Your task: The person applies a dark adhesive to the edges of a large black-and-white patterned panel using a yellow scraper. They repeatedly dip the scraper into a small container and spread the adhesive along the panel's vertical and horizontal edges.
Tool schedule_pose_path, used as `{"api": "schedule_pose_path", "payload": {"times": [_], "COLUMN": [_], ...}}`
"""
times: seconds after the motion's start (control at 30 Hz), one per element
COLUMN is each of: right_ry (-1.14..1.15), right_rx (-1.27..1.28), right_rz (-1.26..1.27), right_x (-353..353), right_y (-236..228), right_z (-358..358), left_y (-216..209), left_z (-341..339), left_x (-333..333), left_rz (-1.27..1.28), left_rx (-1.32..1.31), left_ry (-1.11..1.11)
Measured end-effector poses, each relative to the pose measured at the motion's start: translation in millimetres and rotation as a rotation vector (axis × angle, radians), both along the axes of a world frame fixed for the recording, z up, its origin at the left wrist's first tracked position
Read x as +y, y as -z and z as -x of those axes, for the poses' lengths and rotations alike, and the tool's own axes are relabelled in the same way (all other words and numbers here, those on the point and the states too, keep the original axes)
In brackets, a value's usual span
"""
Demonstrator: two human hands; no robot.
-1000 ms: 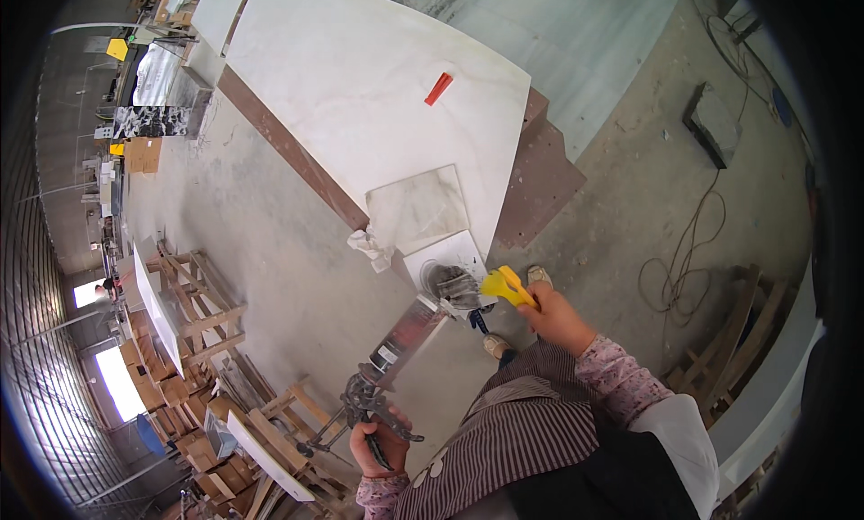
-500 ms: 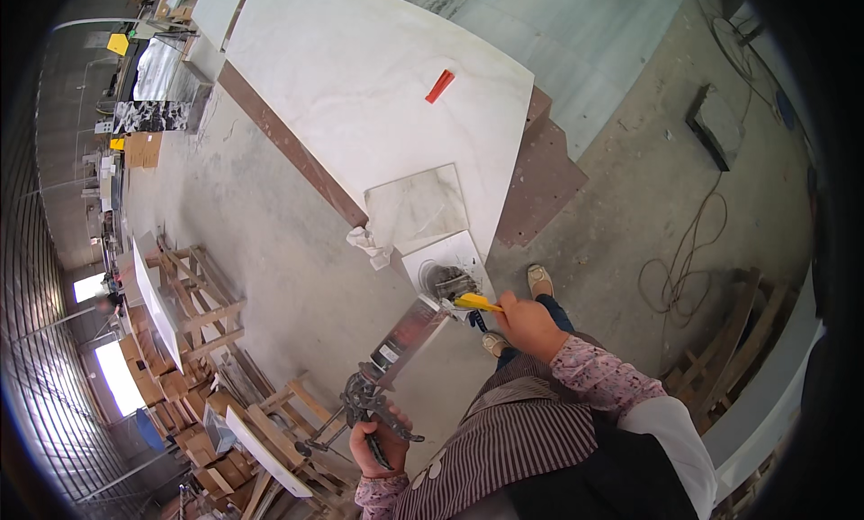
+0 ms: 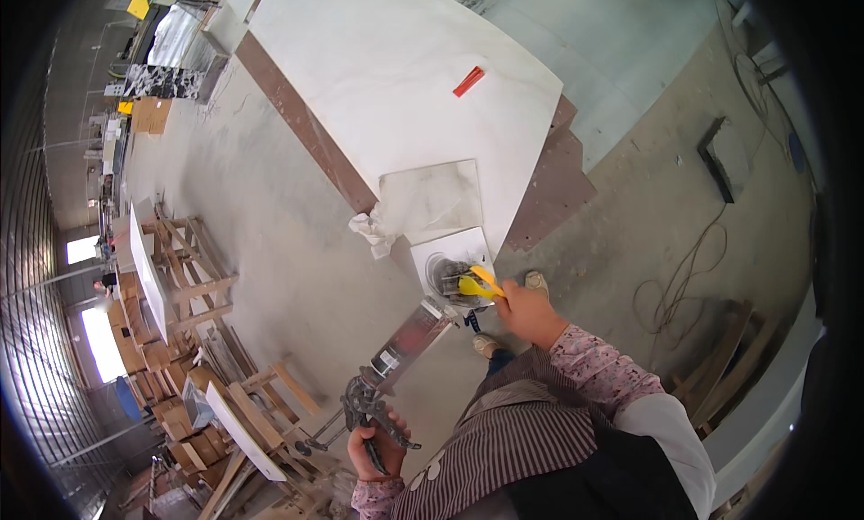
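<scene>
Right hand point(image 3: 529, 315): fingers closed on the handle of a yellow scraper point(image 3: 487, 281). The blade has shifted from the front end of the cartridge point(image 3: 410, 338) to the dark paste point(image 3: 438, 271) (contact cannot be confirmed), which suggests work at the paste. Left hand point(image 3: 382, 452), near left: fingers wrapped around the metal caulking gun point(image 3: 362, 396) carrying the glossy, cylindrical cartridge. Farther out: paste-smeared white square tile point(image 3: 470, 240), grey-veined tile point(image 3: 432, 202), crumpled tissue point(image 3: 371, 234) at left, broad smooth slab point(image 3: 396, 88).

Speckled pink sleeves point(image 3: 605, 372), striped apron point(image 3: 517, 425)
</scene>
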State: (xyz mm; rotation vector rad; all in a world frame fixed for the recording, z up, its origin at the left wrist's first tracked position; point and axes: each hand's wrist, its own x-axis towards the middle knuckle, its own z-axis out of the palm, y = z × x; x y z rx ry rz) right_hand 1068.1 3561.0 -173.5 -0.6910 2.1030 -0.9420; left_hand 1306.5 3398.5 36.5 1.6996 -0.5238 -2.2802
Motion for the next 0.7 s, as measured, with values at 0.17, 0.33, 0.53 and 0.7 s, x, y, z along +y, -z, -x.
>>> {"api": "schedule_pose_path", "payload": {"times": [0.17,0.33,0.53,0.7], "right_ry": [0.059,0.198,0.352,0.527], "right_rx": [0.011,-0.170,-0.250,-0.504], "right_rz": [-0.056,-0.095,-0.087,-0.184], "right_x": [10,29,109,208], "right_y": [19,14,5,52], "right_z": [-6,-12,-46,-107], "left_y": [0,41,153,321], "left_z": [-35,-103,-120,-120], "left_x": [23,30,68,124], "left_rz": [-0.014,-0.272,-0.432,-0.446], "left_rx": [-0.015,0.112,0.034,0.126], "left_ry": [0.002,0.039,0.144,-0.100]}}
